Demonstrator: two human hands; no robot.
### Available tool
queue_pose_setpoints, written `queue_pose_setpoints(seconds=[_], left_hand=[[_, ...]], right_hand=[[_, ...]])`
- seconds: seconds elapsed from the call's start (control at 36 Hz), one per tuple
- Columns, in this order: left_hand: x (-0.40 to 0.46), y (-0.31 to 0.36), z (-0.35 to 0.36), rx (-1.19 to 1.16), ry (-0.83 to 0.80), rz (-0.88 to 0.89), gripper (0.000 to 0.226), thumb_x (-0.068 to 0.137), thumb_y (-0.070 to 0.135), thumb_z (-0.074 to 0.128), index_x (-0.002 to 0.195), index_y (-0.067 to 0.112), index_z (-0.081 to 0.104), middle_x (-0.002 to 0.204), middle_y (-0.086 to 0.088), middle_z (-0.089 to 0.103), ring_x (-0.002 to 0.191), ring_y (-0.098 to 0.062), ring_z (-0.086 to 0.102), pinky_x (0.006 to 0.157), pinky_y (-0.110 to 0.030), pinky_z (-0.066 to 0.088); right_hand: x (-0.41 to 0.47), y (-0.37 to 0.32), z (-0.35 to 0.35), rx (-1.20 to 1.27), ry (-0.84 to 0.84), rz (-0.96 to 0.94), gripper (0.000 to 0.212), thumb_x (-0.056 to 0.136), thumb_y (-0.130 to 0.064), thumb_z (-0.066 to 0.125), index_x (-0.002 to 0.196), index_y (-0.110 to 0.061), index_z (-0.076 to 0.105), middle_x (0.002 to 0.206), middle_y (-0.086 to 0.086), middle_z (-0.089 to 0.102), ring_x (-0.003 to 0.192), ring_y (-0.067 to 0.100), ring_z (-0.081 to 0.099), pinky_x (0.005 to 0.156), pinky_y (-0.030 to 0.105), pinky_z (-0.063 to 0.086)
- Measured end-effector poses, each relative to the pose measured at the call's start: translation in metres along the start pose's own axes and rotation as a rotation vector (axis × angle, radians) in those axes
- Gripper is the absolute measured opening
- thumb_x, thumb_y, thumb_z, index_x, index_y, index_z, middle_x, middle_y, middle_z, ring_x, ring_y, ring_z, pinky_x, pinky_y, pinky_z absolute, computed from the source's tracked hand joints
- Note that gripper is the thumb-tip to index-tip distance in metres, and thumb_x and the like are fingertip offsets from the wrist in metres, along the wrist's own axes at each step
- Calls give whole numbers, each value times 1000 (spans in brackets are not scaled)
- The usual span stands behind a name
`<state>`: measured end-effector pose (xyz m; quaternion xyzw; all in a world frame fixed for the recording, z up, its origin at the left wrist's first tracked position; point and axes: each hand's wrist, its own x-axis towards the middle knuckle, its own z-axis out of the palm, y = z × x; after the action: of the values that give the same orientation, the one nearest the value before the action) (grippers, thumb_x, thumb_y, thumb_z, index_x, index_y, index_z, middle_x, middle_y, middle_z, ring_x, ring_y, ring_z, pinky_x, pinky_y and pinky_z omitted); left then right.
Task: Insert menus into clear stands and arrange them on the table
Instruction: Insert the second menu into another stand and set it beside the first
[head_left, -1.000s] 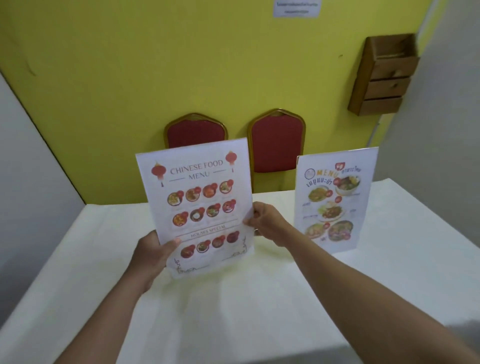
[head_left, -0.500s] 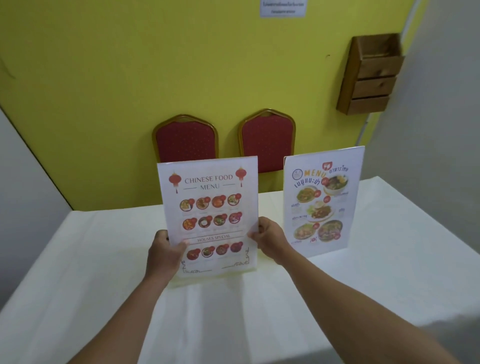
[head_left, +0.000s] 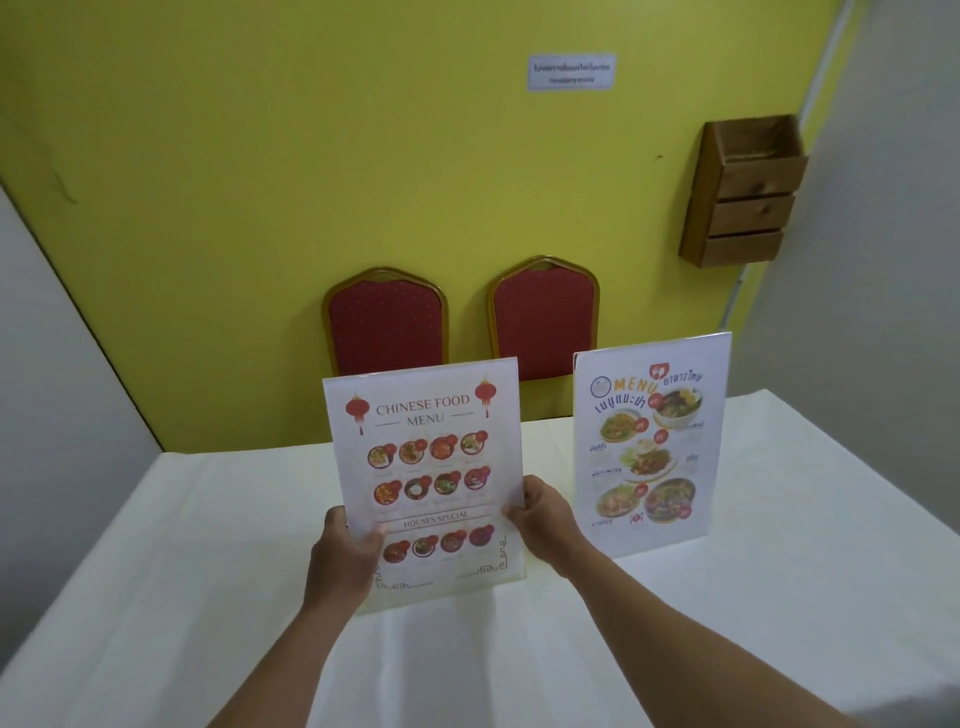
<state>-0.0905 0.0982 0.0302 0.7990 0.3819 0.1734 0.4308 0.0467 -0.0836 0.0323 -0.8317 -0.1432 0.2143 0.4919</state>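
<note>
A Chinese food menu in a clear stand (head_left: 426, 467) is upright near the middle of the white table (head_left: 208, 545), its base down at the cloth. My left hand (head_left: 343, 561) grips its lower left edge, thumb over the front. Its right edge is pinched by my right hand (head_left: 545, 519). To the right, a second clear stand with a colourful Thai menu (head_left: 649, 447) stands upright on its own, a short gap from my right hand.
Two red chairs with gold frames (head_left: 387, 325) (head_left: 543, 312) stand behind the table against the yellow wall. A wooden wall rack (head_left: 743, 192) hangs at the upper right, and a small paper sign (head_left: 571, 71) is above. Grey walls flank both sides.
The Chinese menu stand was held tilted above the table; now it is straightened upright and lowered to the cloth. The Thai menu stand has not moved.
</note>
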Motion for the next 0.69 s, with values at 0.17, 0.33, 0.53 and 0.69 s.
queue_pose_setpoints(seconds=[0.17, 0.33, 0.53, 0.69], left_hand=[[-3, -1, -4, 32, -39, -43, 26, 87, 27, 59, 107, 14, 48, 105, -12, 66, 78, -27, 60, 62, -30, 49], [-17, -9, -8, 74, -77, -102, 49, 85, 29, 62, 127, 9, 45, 125, -17, 62, 102, -32, 62, 78, -35, 48], [-40, -49, -26, 112, -42, -170, 36, 83, 23, 67, 113, 6, 56, 95, -12, 67, 103, -33, 63, 80, -31, 40], [-52, -75, -49, 185, -30, -131, 10, 84, 18, 66, 88, 11, 60, 94, -19, 70, 100, -35, 65, 80, -35, 43]], right_hand=[[-6, 4, -2, -73, 15, -4, 28, 86, -13, 54, 113, -8, 57, 114, 9, 68, 101, 25, 65, 88, 40, 55], [-17, 19, -5, -192, 16, 56, 47, 86, -27, 61, 128, -9, 48, 102, 5, 66, 97, 20, 62, 84, 26, 45], [-39, 40, -5, -279, 27, 52, 48, 88, -30, 61, 129, -8, 49, 95, 1, 56, 106, 22, 61, 81, 20, 37], [-71, 49, 0, -295, 37, 80, 44, 88, -31, 62, 124, -9, 54, 93, 0, 58, 109, 23, 62, 85, 22, 39]])
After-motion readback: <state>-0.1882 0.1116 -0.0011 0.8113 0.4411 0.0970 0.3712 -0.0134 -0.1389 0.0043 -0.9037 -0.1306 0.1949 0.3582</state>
